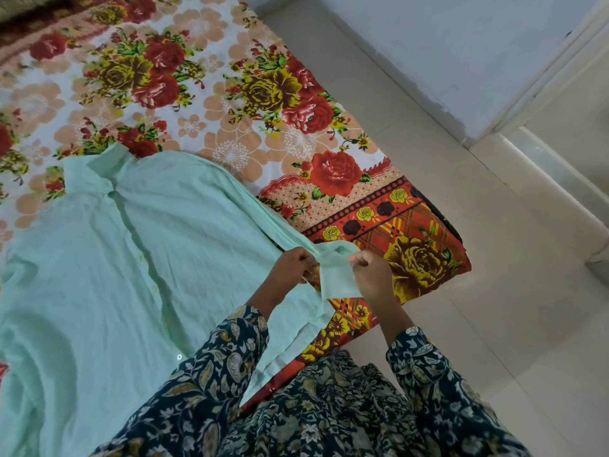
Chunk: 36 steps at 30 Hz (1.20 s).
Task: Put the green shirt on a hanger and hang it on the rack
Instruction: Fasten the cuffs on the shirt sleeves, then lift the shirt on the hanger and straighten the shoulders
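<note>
A pale green shirt (99, 258) lies spread front-up on the bed, collar toward the far side, button placket running down its middle. One sleeve runs along the bed's right edge to its cuff. My left hand (293, 268) pinches the cuff on its left side. My right hand (372, 275) grips the same cuff from the right, lifting it a little off the bed. No hanger or rack is in view.
The bed carries a floral sheet (230, 94) with red and yellow roses; its corner (454, 258) ends just right of my hands. Pale tiled floor (494, 291) lies to the right, with a white wall (445, 44) and a raised step (543, 179) beyond.
</note>
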{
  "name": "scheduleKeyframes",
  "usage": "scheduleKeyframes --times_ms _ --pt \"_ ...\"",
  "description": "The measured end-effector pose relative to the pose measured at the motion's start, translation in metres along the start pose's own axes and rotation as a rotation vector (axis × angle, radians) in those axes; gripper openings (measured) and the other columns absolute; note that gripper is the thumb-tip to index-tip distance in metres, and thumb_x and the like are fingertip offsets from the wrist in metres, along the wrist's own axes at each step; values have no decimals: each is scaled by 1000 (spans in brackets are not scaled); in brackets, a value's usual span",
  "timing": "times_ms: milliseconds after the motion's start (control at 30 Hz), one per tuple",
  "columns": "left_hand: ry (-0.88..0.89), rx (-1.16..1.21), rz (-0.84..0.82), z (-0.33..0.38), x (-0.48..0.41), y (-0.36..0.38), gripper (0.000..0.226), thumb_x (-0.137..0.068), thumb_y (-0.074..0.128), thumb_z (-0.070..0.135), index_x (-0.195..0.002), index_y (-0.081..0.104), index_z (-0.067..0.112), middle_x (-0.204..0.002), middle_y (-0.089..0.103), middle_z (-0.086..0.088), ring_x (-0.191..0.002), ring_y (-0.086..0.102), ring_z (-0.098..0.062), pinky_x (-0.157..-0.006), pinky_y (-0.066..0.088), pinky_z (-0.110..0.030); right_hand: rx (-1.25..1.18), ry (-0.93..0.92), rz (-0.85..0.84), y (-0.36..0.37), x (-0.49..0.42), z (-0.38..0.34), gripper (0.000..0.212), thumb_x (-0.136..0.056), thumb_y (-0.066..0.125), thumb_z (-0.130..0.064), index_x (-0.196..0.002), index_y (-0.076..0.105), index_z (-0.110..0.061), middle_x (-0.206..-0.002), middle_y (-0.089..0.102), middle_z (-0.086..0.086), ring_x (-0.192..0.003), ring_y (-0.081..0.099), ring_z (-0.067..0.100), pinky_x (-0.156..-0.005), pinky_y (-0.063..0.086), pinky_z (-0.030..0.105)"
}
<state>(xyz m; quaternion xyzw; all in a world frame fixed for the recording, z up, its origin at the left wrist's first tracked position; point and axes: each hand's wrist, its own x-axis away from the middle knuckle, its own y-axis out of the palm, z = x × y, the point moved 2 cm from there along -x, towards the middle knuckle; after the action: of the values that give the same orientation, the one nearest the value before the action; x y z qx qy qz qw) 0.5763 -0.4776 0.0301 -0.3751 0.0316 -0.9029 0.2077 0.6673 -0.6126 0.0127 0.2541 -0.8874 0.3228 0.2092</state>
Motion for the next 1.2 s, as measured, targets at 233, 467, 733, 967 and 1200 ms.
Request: scheduleKeyframes --times_ms 233,467,733,967,1200 --pt "-35 190 176 -42 44 -88 15 -95 46 16 -85 57 11 -79 65 0 -68 61 -13 -62 44 -24 -213 82 -280 78 32 -51 21 -89 47 1 -74 59 -9 -70 62 5 -63 58 18 -61 46 26" --pt "-28 359 378 -120 109 -209 17 -95 46 12 -83 57 13 -81 65 -1 -69 61 -15 -63 43 -24 -194 64 -492 199 93 -109 24 -87 46 3 -73 58 -12 -69 62 7 -55 58 13 -55 45 22" --pt "9 383 530 -169 130 -336 19 -95 44 9 -82 57 14 -81 65 0 -69 60 -14 -62 43 -23 -115 -33 -566 318 130 -186 18 -88 44 5 -85 59 -5 -72 61 8 -59 56 16 -54 42 23" --pt "68 363 593 -144 88 -436 18 -93 40 6 -98 57 9 -88 65 -3 -71 60 -14 -61 43 -22 -63 -96 -554 386 89 -273 22 -87 42 5 -78 57 -9 -77 60 12 -59 56 18 -54 43 22" --pt "97 246 682 -117 8 -516 24 -95 40 10 -110 59 7 -102 60 -4 -80 59 -19 -60 43 -21 29 -186 -518 442 9 -344 18 -89 44 -1 -83 57 -12 -77 59 6 -59 55 16 -53 43 23"
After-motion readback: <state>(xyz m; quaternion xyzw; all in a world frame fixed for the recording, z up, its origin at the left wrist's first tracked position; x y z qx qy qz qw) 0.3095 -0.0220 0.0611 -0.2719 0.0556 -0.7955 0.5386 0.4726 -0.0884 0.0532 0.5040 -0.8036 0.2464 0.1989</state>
